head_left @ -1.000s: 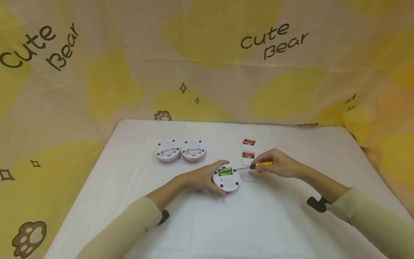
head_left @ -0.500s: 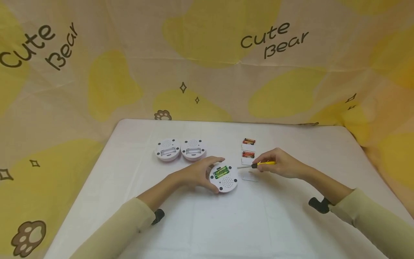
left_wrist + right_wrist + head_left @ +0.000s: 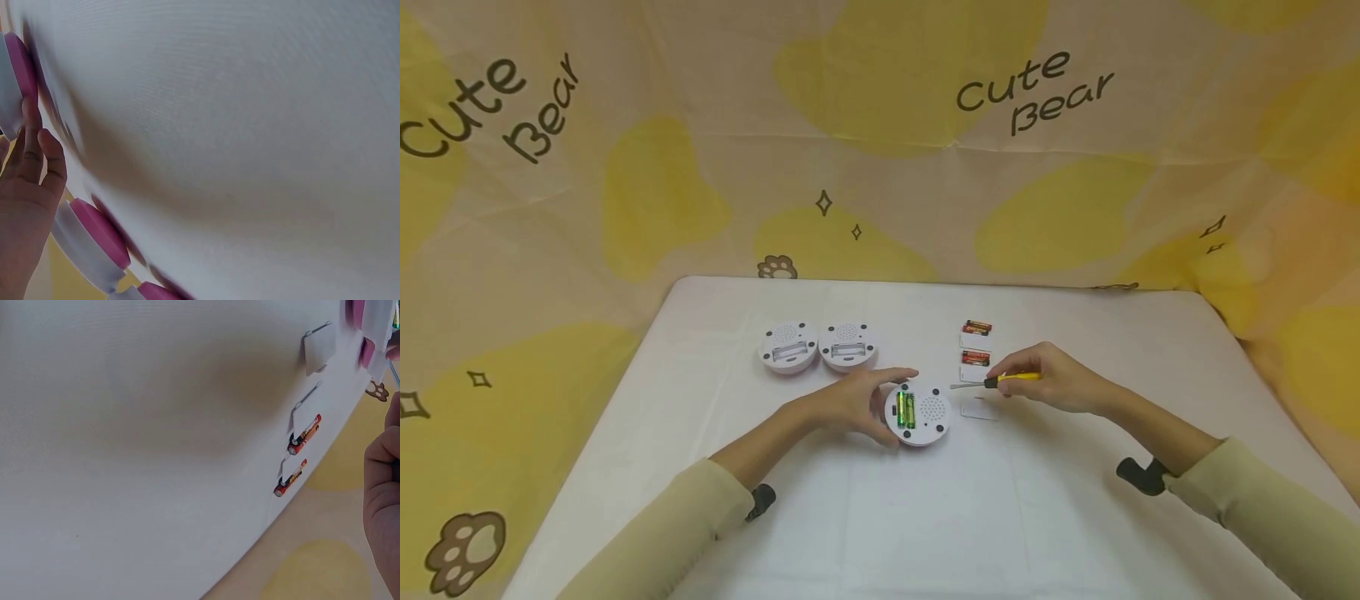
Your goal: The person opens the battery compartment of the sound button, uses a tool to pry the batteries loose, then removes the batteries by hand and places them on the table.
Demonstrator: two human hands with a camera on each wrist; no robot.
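My left hand (image 3: pixel 853 406) grips the left edge of a round white device (image 3: pixel 928 432), thumb and fingers spread around its rim. The device lies with its battery side up, showing two green batteries (image 3: pixel 906 410) side by side in the uncovered compartment on the left and a speaker grille on the right. In the left wrist view its pink lower part (image 3: pixel 22 65) faces the table. Between thumb and fingers, my right hand (image 3: pixel 1054 379) pinches a screwdriver (image 3: pixel 1024 377) with a yellow and black handle. The metal tip points left, a small gap from the device.
Two similar devices (image 3: pixel 789 360) (image 3: pixel 847 358) with bare battery compartments stand side by side at the back left. Red batteries (image 3: pixel 976 358) lie with white covers (image 3: pixel 974 342) at the back right. Another white cover (image 3: pixel 980 409) lies below the screwdriver. Patterned cloth hangs behind the table.
My left hand has turned the device counterclockwise, so the green batteries moved from its top to its left side. The screwdriver tip has drawn back slightly to the right, off the device.
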